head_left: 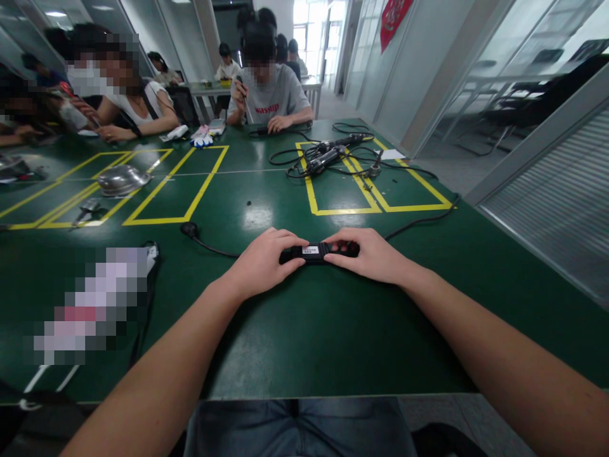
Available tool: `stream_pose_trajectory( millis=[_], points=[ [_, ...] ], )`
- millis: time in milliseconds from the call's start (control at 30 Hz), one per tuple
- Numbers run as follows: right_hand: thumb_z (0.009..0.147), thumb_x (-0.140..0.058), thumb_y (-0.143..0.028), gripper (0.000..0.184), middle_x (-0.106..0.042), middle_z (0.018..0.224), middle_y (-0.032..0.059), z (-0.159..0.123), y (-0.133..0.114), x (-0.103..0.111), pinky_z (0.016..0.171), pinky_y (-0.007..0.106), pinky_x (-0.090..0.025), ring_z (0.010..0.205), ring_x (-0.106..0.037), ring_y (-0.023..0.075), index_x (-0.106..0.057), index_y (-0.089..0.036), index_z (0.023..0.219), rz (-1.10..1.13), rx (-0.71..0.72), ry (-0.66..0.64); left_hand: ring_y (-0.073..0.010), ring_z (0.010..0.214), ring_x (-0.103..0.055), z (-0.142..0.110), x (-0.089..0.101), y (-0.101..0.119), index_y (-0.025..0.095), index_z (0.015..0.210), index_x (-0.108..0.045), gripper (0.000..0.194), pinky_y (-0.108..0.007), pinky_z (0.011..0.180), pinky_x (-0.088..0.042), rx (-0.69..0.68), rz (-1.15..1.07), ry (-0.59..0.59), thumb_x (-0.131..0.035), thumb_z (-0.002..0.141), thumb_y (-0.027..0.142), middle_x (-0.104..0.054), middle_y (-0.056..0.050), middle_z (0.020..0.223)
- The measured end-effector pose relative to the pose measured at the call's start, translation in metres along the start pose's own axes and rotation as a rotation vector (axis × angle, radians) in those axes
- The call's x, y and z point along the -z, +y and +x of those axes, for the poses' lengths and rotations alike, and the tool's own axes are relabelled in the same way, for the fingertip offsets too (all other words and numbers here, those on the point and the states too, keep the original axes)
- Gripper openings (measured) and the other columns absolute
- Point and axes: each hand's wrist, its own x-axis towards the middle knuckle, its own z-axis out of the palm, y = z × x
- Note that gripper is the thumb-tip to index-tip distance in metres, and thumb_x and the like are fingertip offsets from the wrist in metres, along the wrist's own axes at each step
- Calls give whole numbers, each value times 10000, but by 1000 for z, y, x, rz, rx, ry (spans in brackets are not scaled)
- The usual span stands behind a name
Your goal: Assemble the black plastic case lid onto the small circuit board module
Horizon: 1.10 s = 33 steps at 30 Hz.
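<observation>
- Left of our left hand [269, 261] lies a plug [189, 230]; its cord [212, 248] could snag if tugged.
- Our left hand pinches one end of a black block [318, 258].
- That block sits between our hands; uneven pulling might twist it loose.
- Our right hand [370, 255] pinches the other end; right of it, a cable [419, 221] could catch.

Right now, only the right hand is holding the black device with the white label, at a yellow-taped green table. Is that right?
Not only the right hand: the head view shows the left hand also holding the black device with the white label, at a yellow-taped green table.
</observation>
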Motion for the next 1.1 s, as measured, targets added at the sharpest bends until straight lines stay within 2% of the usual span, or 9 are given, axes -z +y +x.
stream_pose_trajectory(
  millis=[300, 467, 533, 633, 800, 867, 967, 1033, 1100],
  points=[
    [966, -816, -446, 299, -821, 953, 62, 0, 0, -1, 795, 374, -571, 839, -727, 239, -875, -233, 1167, -12, 14, -1, -292, 1226, -737, -1, -2, -3, 253, 1309, -826, 275, -504, 1146, -578, 4, -50, 19, -779, 1038, 264, -846, -75, 1315],
    [975, -775, -446, 333, -789, 920, 44, -1, 0, -4, 779, 382, -563, 797, -706, 235, -757, -225, 1224, 36, -1, 33, -257, 1104, -767, 2, -6, -6, 229, 1510, -663, 500, -438, 995, -620, 148, -223, 154, -761, 1021, 271, -834, -87, 1289],
    [987, -750, -425, 296, -781, 905, 37, -2, -1, -3, 777, 381, -564, 791, -702, 232, -702, -234, 1208, 67, -6, 34, -253, 1085, -762, 4, -6, -8, 211, 1436, -660, 430, -422, 949, -615, 231, -220, 248, -752, 1019, 259, -819, -98, 1285],
    [968, -731, -364, 183, -775, 913, 43, -2, -2, -1, 764, 371, -561, 806, -693, 230, -676, -247, 1098, 52, 6, 26, -265, 1087, -744, 5, -3, -13, 216, 1160, -687, 158, -444, 975, -593, 339, -97, 324, -749, 1015, 226, -811, -89, 1204],
    [946, -714, -297, 58, -770, 891, 56, -1, -1, -1, 755, 373, -543, 805, -680, 234, -718, -239, 938, -22, 52, 10, -314, 1117, -714, 6, -2, -19, 223, 1026, -684, 75, -497, 1006, -571, 419, 53, 216, -740, 1011, 176, -822, -106, 1167],
    [946, -718, -279, 51, -776, 887, 54, -1, 0, -1, 751, 369, -544, 793, -678, 228, -738, -236, 926, -26, 61, 11, -330, 1152, -710, 6, -2, -19, 214, 1012, -706, 41, -521, 1046, -560, 394, 92, 192, -718, 1024, 177, -825, -122, 1199],
    [957, -732, -273, 56, -786, 890, 50, -1, 0, -2, 756, 364, -552, 789, -683, 222, -767, -234, 939, -21, 64, 13, -324, 1205, -700, 4, 1, -15, 210, 968, -735, 91, -531, 1121, -529, 242, 134, 233, -684, 1042, 196, -816, -119, 1253],
    [961, -748, -278, 61, -793, 896, 48, -1, -1, -3, 762, 363, -556, 791, -688, 221, -788, -232, 957, -19, 65, 22, -302, 1123, -713, 2, 3, -11, 211, 960, -749, 98, -489, 1049, -548, 149, 120, 194, -693, 1038, 232, -810, -102, 1160],
    [966, -761, -280, 66, -803, 904, 47, -1, -1, -3, 767, 362, -559, 796, -696, 219, -808, -233, 967, -17, 64, 29, -272, 976, -718, 1, 5, -7, 212, 965, -749, 73, -435, 917, -552, 115, 90, 72, -723, 1017, 255, -790, -73, 1012]
  ],
)
